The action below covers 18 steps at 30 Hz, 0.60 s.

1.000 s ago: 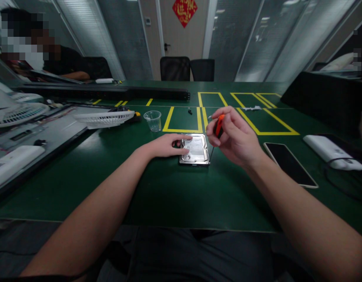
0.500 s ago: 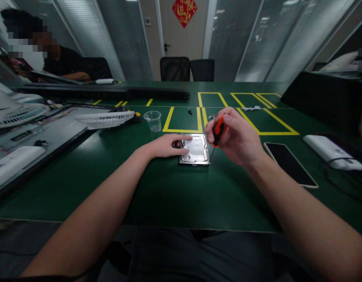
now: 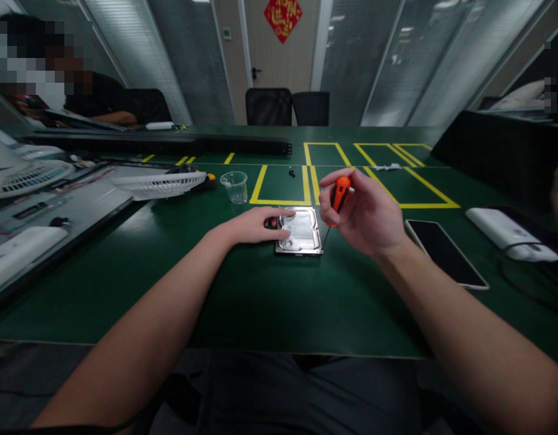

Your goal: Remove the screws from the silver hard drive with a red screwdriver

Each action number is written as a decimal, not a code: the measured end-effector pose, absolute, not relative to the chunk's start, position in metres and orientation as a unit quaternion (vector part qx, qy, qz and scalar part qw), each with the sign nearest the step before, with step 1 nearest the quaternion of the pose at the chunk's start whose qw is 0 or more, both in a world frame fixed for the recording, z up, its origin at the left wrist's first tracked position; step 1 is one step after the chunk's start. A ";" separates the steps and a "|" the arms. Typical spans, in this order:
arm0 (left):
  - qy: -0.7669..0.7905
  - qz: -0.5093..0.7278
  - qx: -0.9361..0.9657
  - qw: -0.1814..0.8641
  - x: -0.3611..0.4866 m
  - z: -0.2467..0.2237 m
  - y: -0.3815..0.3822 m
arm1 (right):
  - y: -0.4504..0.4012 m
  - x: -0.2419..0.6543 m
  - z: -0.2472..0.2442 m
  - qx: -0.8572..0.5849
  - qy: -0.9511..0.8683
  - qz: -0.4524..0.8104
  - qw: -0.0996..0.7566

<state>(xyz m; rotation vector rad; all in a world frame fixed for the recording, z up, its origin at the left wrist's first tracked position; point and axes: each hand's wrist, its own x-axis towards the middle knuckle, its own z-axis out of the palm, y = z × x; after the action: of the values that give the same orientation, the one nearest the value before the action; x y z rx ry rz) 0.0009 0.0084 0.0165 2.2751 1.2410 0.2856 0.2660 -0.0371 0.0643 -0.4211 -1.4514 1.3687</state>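
Note:
A silver hard drive (image 3: 306, 231) lies flat on the green table in front of me. My left hand (image 3: 256, 225) grips it from the left, with thumb and fingers over its left side and top. An orange and black screwdriver (image 3: 339, 196) is held in my right hand (image 3: 367, 211), closed around the handle. Its thin shaft slants down to the drive's near right corner. I cannot make out the screw under the tip.
A clear plastic cup (image 3: 236, 187) stands beyond my left hand. White fan parts (image 3: 161, 183) and a large panel (image 3: 86, 196) cover the left. On the right lie a phone (image 3: 446, 254) and a white power bank (image 3: 509, 234) with a cable. A person (image 3: 98, 99) sits at far left.
My right fingers have shifted on the screwdriver handle, which now stands more upright, its end turned towards me. The left hand and hard drive stay in place.

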 end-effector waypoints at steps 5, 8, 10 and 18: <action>0.458 0.105 0.842 0.263 0.000 0.015 0.009 | -0.036 0.267 0.063 -0.200 -0.608 0.560 0.526; 0.456 0.109 0.843 0.262 0.001 0.015 0.009 | -0.036 0.268 0.061 -0.201 -0.609 0.557 0.529; 0.454 0.112 0.844 0.263 0.001 0.015 0.009 | -0.036 0.268 0.061 -0.200 -0.607 0.555 0.533; 0.457 0.105 0.842 0.266 0.001 0.017 0.008 | -0.037 0.268 0.062 -0.188 -0.616 0.549 0.533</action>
<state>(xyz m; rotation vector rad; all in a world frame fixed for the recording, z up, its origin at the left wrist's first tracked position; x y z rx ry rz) 0.0013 0.0080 0.0169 2.2745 1.2327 0.2846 0.2682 -0.0374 0.0618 -0.4488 -1.4680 1.3099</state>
